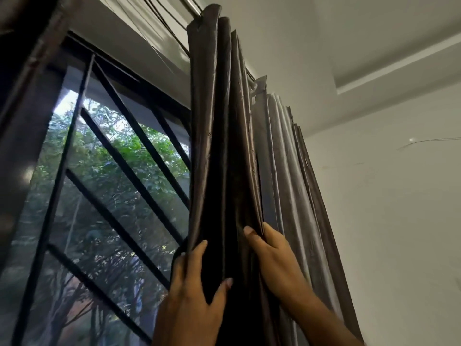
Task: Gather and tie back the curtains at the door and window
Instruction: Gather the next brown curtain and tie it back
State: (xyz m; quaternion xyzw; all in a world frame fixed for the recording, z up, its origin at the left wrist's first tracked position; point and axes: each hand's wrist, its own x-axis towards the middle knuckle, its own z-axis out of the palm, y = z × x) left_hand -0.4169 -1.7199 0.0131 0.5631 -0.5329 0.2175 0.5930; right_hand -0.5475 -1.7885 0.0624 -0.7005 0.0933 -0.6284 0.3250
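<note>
Both grips pinch dark curtain (219,146) folds: left hand (192,290), right hand (269,253).

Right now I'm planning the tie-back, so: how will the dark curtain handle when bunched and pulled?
Probably floppy: the dark curtain hangs in soft folds that narrow where the left hand and right hand grip it. Its sheen suggests slick fabric that may slip from a loose hold. Hung from the rod, it likely slides sideways easily.
</note>
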